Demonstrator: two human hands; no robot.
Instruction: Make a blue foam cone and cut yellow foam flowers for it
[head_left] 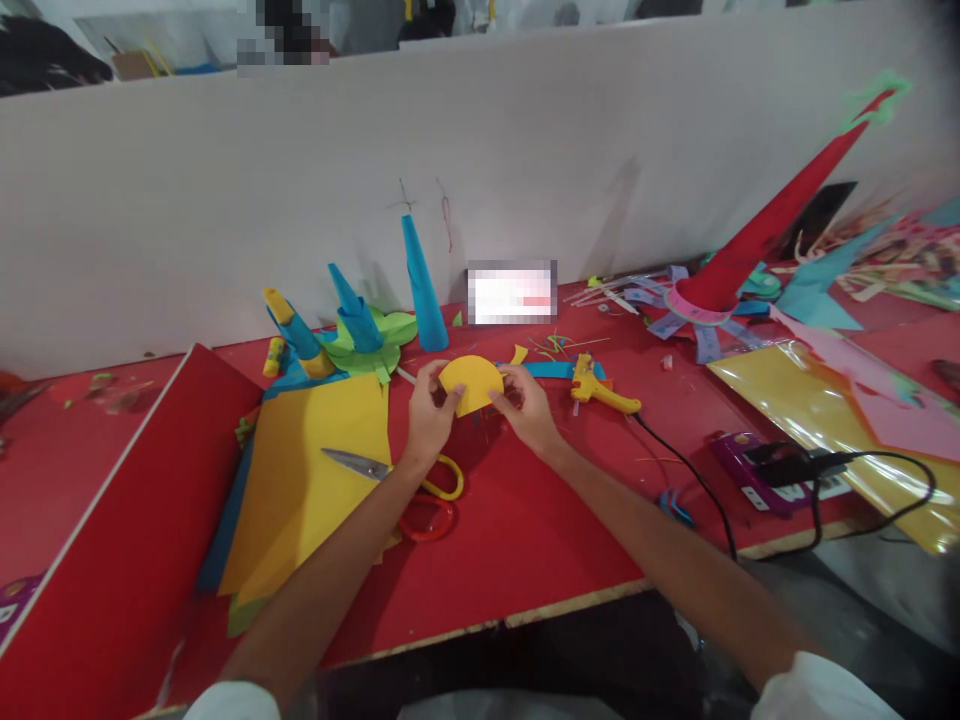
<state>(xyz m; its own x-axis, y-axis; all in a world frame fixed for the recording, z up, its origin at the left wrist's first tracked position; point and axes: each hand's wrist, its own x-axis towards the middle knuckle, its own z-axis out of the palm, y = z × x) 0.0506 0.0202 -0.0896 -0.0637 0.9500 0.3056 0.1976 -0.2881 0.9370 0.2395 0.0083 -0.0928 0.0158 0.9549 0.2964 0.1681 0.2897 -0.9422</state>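
Observation:
Between my two hands is a yellow paper half-circle (474,382), held above the red table with its round edge up. My left hand (430,412) pinches its left side, thumb in front. The right side is gripped by my right hand (529,408), also with the thumb in front. Scissors (446,478) with one yellow and one red handle lie under my left forearm, blades over yellow paper sheets (300,470). A yellow glue gun (604,387) rests to the right of my right hand. Behind my hands stands a tall blue paper cone (423,290).
Blue cones with green paper leaves (375,350) stand at the back left. A red board divider (135,530) rises on the left. At right are a red cone (780,220), a purple power strip (757,472), a black cord (694,475) and shiny yellow wrapping (832,430).

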